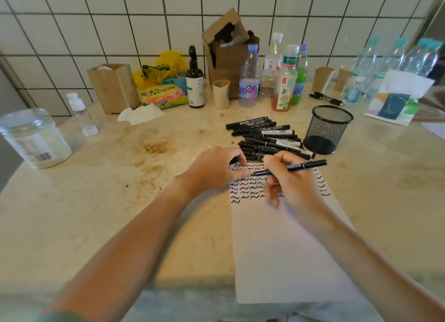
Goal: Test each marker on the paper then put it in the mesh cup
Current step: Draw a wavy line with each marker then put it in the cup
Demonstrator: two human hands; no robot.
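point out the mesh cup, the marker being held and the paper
mesh cup (328, 126), head view, on its front mesh wall
marker (307, 165), head view, on the barrel right of the right hand
paper (284, 256), head view, on the blank lower part of the sheet

Your bench (96, 201): pale polished stone, smooth, stained brown in patches. Paper (284, 244) matt white, inked with black squiggles. Marker (296, 168) in your fingers: black plastic, slight sheen. Mesh cup (327, 129) at centre right: black wire mesh, matt. Wall tiles (120, 27) glossy white. Cardboard box (228, 56) at upper centre: brown, rough-looking.
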